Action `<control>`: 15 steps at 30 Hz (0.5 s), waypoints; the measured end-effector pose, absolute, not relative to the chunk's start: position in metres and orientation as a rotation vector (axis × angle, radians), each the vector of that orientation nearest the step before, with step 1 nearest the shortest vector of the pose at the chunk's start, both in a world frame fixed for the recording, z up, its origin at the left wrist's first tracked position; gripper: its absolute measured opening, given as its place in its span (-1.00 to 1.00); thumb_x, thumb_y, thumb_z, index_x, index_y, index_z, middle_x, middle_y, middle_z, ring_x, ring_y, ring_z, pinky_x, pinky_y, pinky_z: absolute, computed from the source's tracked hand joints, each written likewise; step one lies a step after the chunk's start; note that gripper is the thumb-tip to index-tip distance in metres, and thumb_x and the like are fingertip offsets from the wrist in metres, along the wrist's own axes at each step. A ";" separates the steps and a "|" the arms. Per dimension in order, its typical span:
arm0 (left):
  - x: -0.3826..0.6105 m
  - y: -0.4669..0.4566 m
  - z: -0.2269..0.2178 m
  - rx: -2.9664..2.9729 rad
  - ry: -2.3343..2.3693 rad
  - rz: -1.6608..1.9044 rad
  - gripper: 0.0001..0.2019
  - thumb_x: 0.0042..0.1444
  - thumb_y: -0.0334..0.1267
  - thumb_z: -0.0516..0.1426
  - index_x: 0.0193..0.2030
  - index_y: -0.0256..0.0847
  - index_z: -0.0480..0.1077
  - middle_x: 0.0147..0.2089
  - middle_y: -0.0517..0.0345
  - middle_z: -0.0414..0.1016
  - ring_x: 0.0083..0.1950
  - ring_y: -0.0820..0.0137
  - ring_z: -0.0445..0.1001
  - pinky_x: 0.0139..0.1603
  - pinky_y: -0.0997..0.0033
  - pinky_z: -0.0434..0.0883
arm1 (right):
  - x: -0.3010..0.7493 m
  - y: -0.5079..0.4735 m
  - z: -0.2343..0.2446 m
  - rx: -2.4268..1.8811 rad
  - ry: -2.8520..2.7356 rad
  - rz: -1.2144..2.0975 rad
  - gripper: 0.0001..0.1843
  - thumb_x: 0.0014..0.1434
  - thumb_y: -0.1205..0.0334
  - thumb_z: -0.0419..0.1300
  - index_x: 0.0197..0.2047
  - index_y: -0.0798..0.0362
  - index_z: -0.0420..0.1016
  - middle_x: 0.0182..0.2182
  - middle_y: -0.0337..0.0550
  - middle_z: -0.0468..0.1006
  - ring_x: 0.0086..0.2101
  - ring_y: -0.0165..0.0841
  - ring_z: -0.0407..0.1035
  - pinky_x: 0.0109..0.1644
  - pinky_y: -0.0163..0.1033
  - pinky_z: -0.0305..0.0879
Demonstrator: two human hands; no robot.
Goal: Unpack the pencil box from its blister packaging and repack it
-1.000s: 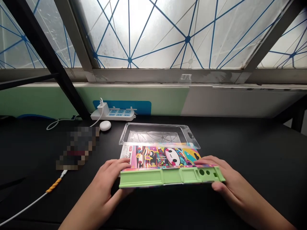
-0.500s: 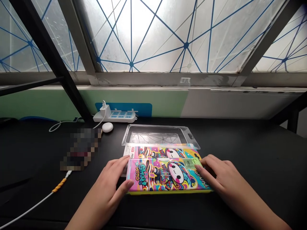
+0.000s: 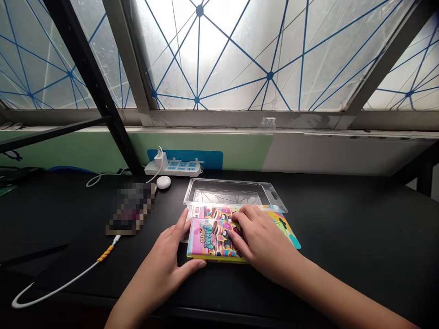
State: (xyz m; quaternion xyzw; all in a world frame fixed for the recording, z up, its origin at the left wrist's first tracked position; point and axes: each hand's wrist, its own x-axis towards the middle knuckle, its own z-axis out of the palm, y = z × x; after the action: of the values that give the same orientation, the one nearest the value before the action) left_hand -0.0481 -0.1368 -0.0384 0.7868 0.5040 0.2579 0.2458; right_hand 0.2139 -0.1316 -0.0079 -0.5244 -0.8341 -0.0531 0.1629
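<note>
A colourful cartoon-printed pencil case (image 3: 210, 240) lies flat and closed on the black desk (image 3: 343, 237), on top of a matching printed card (image 3: 286, 228). My left hand (image 3: 168, 260) grips the case's left end, thumb at the front edge and fingers along the side. My right hand (image 3: 262, 240) lies flat on the lid with fingers stretched out, covering its right half. Just behind stands a clear plastic blister tray (image 3: 229, 194).
A white power strip (image 3: 174, 168) with a plugged charger sits by the wall, and a small white round object (image 3: 163, 182) lies in front of it. A blurred object (image 3: 132, 208) lies to the left with a white cable (image 3: 61, 285) trailing off.
The case went from standing open with its green inside showing to closed and flat. My right hand then slid left onto the lid. The view shifted left.
</note>
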 end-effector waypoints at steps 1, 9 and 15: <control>-0.048 -0.137 -0.038 2.153 1.377 0.705 -0.06 0.22 -0.09 0.25 0.57 0.08 -0.27 0.36 -0.02 0.38 0.38 0.06 0.33 0.35 -0.01 0.31 | 0.213 -0.129 -0.009 -1.501 -2.371 -0.147 -0.78 0.38 0.13 0.07 -0.13 0.08 0.46 -0.23 -0.01 0.47 -0.22 -0.15 0.38 -0.13 -0.03 0.34; -0.047 -0.136 -0.037 2.161 1.375 0.693 -0.10 0.24 -0.09 0.23 0.56 0.10 -0.23 0.46 0.03 0.23 0.41 0.09 0.28 0.38 0.02 0.28 | 0.212 -0.123 -0.015 -1.468 -2.279 -0.176 -0.81 0.39 0.21 0.02 -0.22 0.07 0.39 -0.24 -0.01 0.41 -0.24 -0.18 0.35 -0.15 -0.07 0.34; -0.044 -0.132 -0.031 2.189 1.347 0.668 -0.40 0.26 0.00 0.21 0.41 0.03 0.26 0.39 0.02 0.34 0.41 0.02 0.26 0.38 0.01 0.26 | 0.213 -0.119 -0.006 -1.238 -2.118 -0.499 -0.83 0.43 0.19 0.01 -0.20 0.04 0.34 -0.24 -0.01 0.42 -0.25 -0.18 0.32 -0.17 -0.07 0.31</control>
State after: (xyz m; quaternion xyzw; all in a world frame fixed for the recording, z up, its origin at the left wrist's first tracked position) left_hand -0.0437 -0.1324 -0.0314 0.8001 0.4923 0.2443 0.2406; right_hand 0.2131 -0.1185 -0.0061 -0.4697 -0.8032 -0.1892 0.3137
